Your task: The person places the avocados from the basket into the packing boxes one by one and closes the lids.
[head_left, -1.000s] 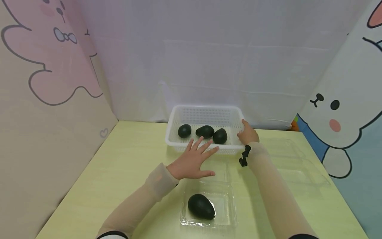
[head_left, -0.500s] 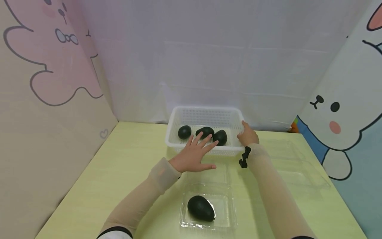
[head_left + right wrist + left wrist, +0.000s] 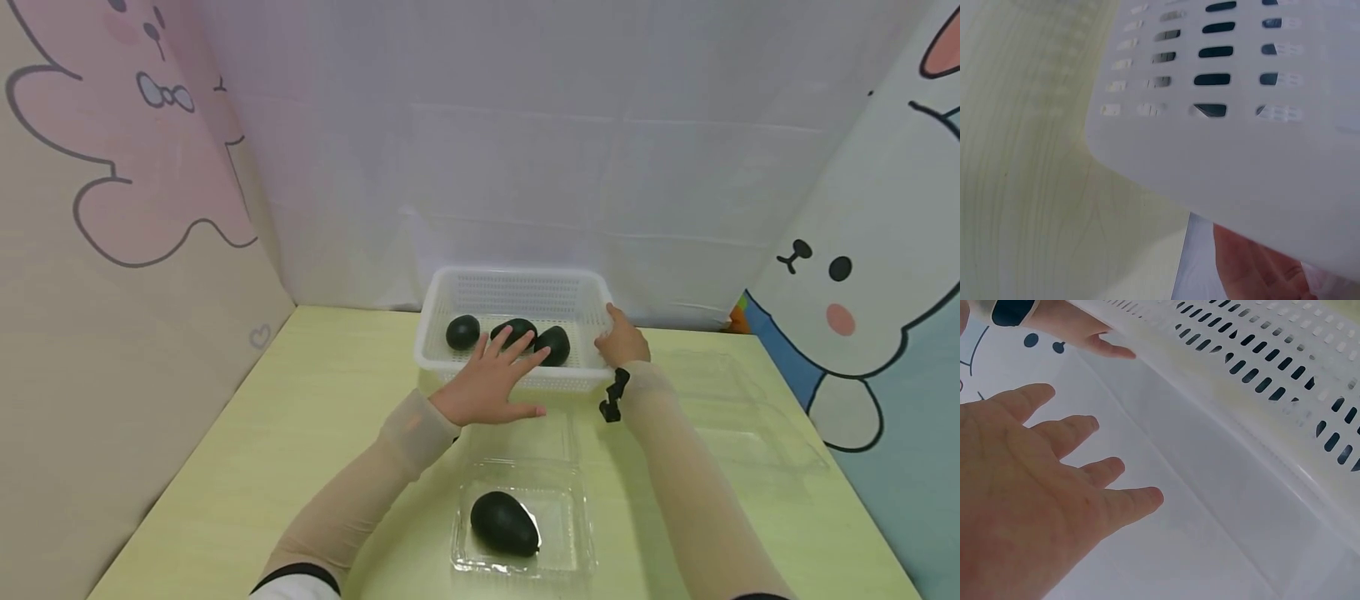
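White plastic basket (image 3: pixel 573 379), at the far edge of your pale yellow table (image 3: pixel 345 367), contains three dark green avocados (image 3: pixel 462 332). Your right hand (image 3: pixel 624 339) grips its right rim, the finger wrap partly hidden. Your left hand (image 3: pixel 489 389) is spread wide, holding nothing, at the basket's near side; contact cannot be confirmed. Nearer you, a single avocado (image 3: pixel 504 523) lies in a clear container (image 3: pixel 564 517).
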Demonstrator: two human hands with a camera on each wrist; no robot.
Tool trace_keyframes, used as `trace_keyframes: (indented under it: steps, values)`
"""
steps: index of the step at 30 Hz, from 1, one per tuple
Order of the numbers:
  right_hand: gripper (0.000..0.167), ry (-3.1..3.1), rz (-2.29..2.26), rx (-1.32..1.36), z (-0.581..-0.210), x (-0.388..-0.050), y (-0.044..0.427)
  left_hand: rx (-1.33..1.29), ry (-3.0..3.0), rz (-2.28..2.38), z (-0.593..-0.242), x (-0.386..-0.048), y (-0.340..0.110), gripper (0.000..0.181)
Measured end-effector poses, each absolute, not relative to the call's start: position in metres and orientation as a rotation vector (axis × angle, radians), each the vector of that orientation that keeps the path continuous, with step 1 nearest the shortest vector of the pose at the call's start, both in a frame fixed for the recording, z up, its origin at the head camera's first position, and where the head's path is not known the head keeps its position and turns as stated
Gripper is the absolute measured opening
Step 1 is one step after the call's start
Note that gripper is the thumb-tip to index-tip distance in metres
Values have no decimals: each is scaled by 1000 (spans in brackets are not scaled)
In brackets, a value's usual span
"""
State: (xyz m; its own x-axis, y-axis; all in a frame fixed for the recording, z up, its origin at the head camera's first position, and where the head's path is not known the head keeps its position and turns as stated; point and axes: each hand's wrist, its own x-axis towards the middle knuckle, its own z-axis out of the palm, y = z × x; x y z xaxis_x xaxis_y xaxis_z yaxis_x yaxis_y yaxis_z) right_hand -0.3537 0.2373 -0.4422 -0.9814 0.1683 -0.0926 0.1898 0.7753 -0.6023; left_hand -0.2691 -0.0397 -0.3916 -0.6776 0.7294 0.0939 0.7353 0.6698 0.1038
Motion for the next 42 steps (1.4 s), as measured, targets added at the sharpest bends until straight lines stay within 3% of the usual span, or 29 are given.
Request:
trace_keyframes:
  steps: [42]
  values:
    - [75, 2940, -979, 274, -440, -350, 231, -1238, -2925, -175, -383, -297, -25, 81]
